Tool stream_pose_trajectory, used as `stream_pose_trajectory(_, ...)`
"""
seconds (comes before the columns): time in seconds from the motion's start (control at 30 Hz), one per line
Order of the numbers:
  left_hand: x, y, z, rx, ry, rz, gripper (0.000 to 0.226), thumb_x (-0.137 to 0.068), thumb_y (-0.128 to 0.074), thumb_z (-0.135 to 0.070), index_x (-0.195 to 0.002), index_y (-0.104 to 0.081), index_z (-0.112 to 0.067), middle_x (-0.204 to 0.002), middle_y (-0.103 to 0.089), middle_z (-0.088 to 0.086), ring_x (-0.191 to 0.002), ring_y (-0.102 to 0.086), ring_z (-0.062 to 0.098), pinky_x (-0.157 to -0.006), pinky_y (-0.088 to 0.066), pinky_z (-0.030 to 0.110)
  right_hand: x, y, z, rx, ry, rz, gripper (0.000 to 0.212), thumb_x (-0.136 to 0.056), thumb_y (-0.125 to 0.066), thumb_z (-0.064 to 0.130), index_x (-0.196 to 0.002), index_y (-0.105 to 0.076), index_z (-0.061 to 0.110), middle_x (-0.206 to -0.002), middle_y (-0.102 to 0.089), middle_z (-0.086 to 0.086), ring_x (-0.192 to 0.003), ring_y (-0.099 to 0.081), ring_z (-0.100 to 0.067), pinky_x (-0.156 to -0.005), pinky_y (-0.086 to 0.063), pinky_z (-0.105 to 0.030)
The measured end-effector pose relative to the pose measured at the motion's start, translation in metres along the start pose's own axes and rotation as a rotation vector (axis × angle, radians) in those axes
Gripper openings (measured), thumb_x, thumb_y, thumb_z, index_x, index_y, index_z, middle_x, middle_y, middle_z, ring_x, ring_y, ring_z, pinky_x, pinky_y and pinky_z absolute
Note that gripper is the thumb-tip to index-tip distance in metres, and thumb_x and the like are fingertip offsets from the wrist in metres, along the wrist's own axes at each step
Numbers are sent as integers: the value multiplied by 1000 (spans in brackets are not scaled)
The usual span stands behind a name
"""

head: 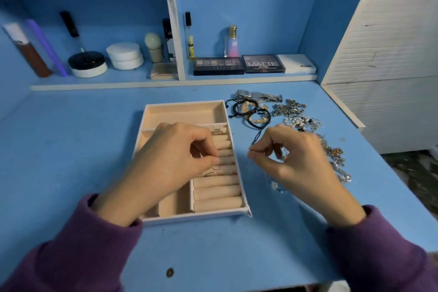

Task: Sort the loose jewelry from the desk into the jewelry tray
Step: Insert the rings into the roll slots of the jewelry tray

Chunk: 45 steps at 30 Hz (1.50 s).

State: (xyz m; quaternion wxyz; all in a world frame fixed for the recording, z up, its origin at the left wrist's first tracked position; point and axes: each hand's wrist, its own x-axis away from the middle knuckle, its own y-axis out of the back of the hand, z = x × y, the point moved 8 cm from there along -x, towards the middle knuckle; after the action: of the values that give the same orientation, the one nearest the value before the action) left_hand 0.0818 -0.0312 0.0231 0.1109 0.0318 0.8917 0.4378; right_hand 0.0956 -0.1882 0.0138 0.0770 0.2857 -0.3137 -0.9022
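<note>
Purple sleeves (pixel 78 251) come in from the near edge of the blue desk (pixel 71 149). The left hand (pixel 170 161) hovers over the ring rolls of the beige jewelry tray (pixel 196 217), thumb and forefinger pinched together, the other fingers curled. A thin hoop (pixel 214 169) sits on the rolls right under those tips, but I cannot tell whether it is gripped. The right hand (pixel 301 161) is just beside the tray's right wall, its thumb and forefinger also pinched; what lies between them is too small to make out.

The tray stands mid-desk, long side running away from the person, with a small ring (pixel 217 131) in its farthest roll. Loose jewelry runs along the desk's right edge: gold chains (pixel 336 161), pearls (pixel 298 123), black braided bracelets (pixel 251 111) and, farthest, a silver watch (pixel 256 96).

On the shelf (pixel 166 83) beyond the far edge sit eyeshadow palettes (pixel 218 66) and a perfume bottle (pixel 232 41).
</note>
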Motion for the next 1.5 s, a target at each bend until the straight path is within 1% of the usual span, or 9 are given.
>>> stream_pose_trajectory(0.07,13,4,7,-29,24,-66,13,-68,-75,-18,-60,-68,-26,-58,-63,-20,-64,-55,-7,-55,-41,7,5,-13,18,19,82,10,8,-69,-67,8,-64,-61,12,-60,-51,14,-62,-44,2,-58,-34,-6)
stream_pose_trajectory(0.13,22,5,12,-79,30,-138,9,-67,-71,-21,-65,-65,-27,-56,-60,-19,-58,-53,-1,-60,-48,24,11,-27,31,89,168,5,10,-68,-64,3,-63,-59,10,-60,-46,15,-64,-41,-1,-57,-35,-9)
stream_pose_trajectory(0.27,32,-2,7,-168,-86,-171,15,-63,-59,-28,-76,-51,-30,-57,-50,-18,-65,-52,11,-57,-50,38,18,-44,43,272,269,-2,12,-74,-56,5,-63,-52,9,-61,-51,0,-64,-46,-21,-49,-42,-34)
stream_pose_trajectory(0.47,44,-2,-4,-246,-174,-180,21,-61,-71,-13,-62,-53,-24,-61,-53,-12,-68,-41,6,-54,-37,20,19,-47,49,330,308,39,15,-78,-50,9,-63,-53,9,-62,-51,-1,-66,-44,-20,-52,-38,-30)
stream_pose_trajectory(0.63,43,0,2,-158,-169,-140,8,-66,-61,-23,-66,-69,-25,-62,-61,-16,-66,-54,7,-52,-52,34,22,-48,44,233,287,120,10,-76,-61,5,-68,-62,11,-63,-55,1,-65,-46,-17,-54,-42,-29)
stream_pose_trajectory(0.93,45,-1,0,-208,-216,-157,9,-67,-62,-20,-66,-71,-21,-61,-63,-11,-64,-57,13,-48,-52,35,22,-50,40,126,215,210,13,-74,-60,5,-77,-70,14,-69,-62,3,-69,-46,-10,-62,-38,-14)
stream_pose_trajectory(1.3,40,-2,6,-140,-114,-23,14,-79,-67,-23,-88,-73,-31,-78,-64,-15,-80,-55,6,-72,-52,36,18,-48,38,106,182,233,14,-71,-61,4,-77,-68,15,-68,-55,15,-68,-41,-2,-62,-36,-6)
stream_pose_trajectory(1.4,40,-2,2,-140,-106,-12,11,-79,-67,-21,-83,-73,-30,-71,-54,-22,-80,-53,6,-72,-51,38,18,-49,38,118,190,234,13,-70,-61,4,-75,-68,14,-67,-55,14,-68,-39,0,-63,-34,-3)
stream_pose_trajectory(1.5,39,-4,-1,-155,-112,-3,14,-78,-67,-14,-78,-74,-26,-71,-61,-16,-80,-53,10,-69,-51,39,18,-51,37,144,199,236,14,-70,-60,3,-74,-69,14,-65,-60,7,-68,-37,0,-62,-35,-7)
